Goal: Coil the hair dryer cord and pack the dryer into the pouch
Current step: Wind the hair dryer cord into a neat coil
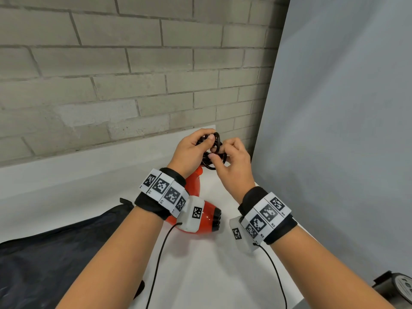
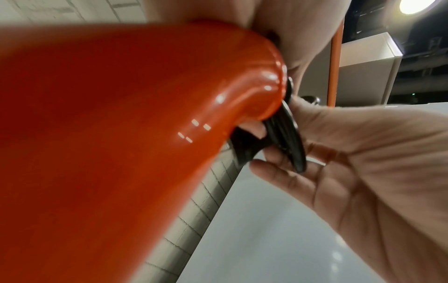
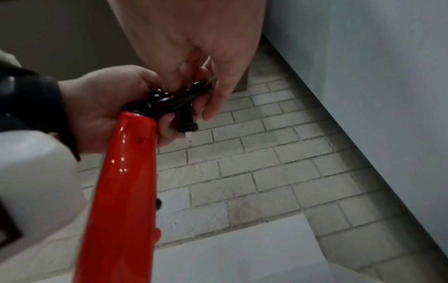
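Note:
The red hair dryer (image 1: 206, 216) is tilted over the white table (image 1: 200, 275), handle (image 1: 195, 181) pointing up and away from me. Its black cord (image 1: 215, 150) is bunched in loops at the handle's end. My left hand (image 1: 206, 140) grips the bundle from the left, thumb on top. My right hand (image 1: 217, 153) pinches a loop from the right. The right wrist view shows the cord (image 3: 174, 101) and its plug (image 3: 186, 122) between both hands, above the handle (image 3: 126, 172). The dark navy pouch (image 1: 55, 253) lies flat at the lower left.
A grey brick wall (image 1: 111, 74) rises behind the table. A blue-grey panel (image 1: 334, 130) stands close on the right. A grey device (image 1: 396, 286) sits past the table's right edge. Thin black cables (image 1: 156, 264) run from both wrist cameras over the table.

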`<state>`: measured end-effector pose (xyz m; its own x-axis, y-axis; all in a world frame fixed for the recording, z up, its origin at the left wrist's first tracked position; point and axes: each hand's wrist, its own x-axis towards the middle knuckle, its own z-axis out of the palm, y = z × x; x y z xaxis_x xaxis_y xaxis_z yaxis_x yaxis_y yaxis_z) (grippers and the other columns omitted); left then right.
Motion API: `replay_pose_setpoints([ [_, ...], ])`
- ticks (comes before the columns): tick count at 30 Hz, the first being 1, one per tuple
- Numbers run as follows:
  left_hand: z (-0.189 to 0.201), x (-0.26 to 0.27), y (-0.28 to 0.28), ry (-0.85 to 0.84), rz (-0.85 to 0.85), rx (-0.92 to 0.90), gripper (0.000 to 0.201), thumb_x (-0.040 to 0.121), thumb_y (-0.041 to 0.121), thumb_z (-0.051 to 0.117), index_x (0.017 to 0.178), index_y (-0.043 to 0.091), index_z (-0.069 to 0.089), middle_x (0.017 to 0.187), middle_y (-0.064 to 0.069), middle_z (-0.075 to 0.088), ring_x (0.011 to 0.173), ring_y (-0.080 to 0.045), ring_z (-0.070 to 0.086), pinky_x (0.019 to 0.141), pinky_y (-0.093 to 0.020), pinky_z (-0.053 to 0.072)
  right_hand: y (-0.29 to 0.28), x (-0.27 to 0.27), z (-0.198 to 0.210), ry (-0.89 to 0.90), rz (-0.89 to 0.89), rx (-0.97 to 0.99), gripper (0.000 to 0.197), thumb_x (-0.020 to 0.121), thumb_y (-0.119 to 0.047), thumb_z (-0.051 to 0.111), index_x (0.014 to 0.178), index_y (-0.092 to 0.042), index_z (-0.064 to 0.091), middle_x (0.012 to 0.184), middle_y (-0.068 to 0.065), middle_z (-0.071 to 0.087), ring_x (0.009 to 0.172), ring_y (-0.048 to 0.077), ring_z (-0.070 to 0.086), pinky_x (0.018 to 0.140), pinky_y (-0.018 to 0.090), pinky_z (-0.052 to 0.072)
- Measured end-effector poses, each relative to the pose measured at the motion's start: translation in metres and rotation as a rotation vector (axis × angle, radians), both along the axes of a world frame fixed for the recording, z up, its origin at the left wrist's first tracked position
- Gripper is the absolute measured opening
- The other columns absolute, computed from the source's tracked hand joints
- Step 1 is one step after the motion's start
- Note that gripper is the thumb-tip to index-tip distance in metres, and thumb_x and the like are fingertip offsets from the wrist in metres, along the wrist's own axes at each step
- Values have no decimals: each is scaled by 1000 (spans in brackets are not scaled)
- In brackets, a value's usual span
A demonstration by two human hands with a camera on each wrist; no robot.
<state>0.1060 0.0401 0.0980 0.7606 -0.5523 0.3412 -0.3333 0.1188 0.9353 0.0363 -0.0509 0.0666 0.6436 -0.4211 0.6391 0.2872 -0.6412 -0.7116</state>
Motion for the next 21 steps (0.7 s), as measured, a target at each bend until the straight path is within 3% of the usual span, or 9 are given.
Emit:
replay_pose_setpoints([
  [4, 1, -7, -1, -82, -43, -25, 11, 89, 20, 51, 87, 19, 62, 78, 3, 58, 68, 4, 56, 67, -8, 45, -6, 3, 2, 53, -22, 239, 44, 72, -14, 74, 82, -34, 36, 90, 8, 51, 85, 28, 58, 72, 41, 54],
  [7, 2, -9, -3, -97, -99, -13, 9, 81, 12, 63, 90, 13, 64, 82, 4, 63, 73, 3, 60, 72, -9, 48, -8, 3, 5, 143, 79, 161, 39, 78, 1, 61, 105, -20, 43, 100, 2, 54, 92, 16, 57, 77, 24, 52],
  [9, 0, -9, -4, -123, -100, 11, 15, 79, 9, 65, 93, 15, 64, 87, 6, 64, 81, -2, 61, 77, -12, 49, -12, 3, 9, 196, 238, 155, 49, 80, 9, 53, 122, -12, 41, 107, 0, 53, 98, 8, 55, 82, 15, 50],
  [12, -1, -4, -1, -156, -104, 11, 23, 77, 3, 65, 94, 19, 62, 91, 8, 62, 88, -8, 60, 84, -18, 51, -28, 1, 12, 327, 453, 263, 59, 76, 7, 56, 129, -10, 38, 115, 10, 54, 109, 19, 55, 91, 29, 50],
  [14, 0, -1, 2, -151, -109, 14, 29, 77, -3, 63, 90, 24, 59, 87, 8, 59, 82, -6, 59, 78, -17, 52, -36, -3, 12, 461, 485, 188, 54, 76, 12, 52, 126, -7, 43, 117, 16, 57, 110, 20, 54, 90, 28, 48],
  [17, 3, 1, 5, -170, -149, 36, 31, 76, -7, 62, 88, 21, 58, 83, 6, 57, 72, 4, 58, 69, -10, 49, -40, -7, 10, 510, 423, -41, 28, 88, 4, 46, 111, -8, 57, 105, 9, 65, 94, 6, 57, 74, 16, 49],
  [19, 4, -1, 5, -170, -182, 46, 31, 75, -7, 64, 86, 21, 58, 81, 5, 58, 68, 6, 58, 68, -9, 47, -41, -9, 8, 493, 377, -52, 16, 93, -7, 47, 99, -12, 61, 76, -6, 63, 65, -3, 53, 58, 16, 44],
  [21, 4, -4, 6, -151, -200, 32, 30, 74, -6, 66, 84, 21, 59, 79, 4, 58, 67, 5, 58, 68, -9, 47, -46, -10, 7, 454, 294, -72, 19, 93, -11, 48, 82, -16, 62, 53, -15, 49, 49, 1, 43, 54, 20, 37],
])
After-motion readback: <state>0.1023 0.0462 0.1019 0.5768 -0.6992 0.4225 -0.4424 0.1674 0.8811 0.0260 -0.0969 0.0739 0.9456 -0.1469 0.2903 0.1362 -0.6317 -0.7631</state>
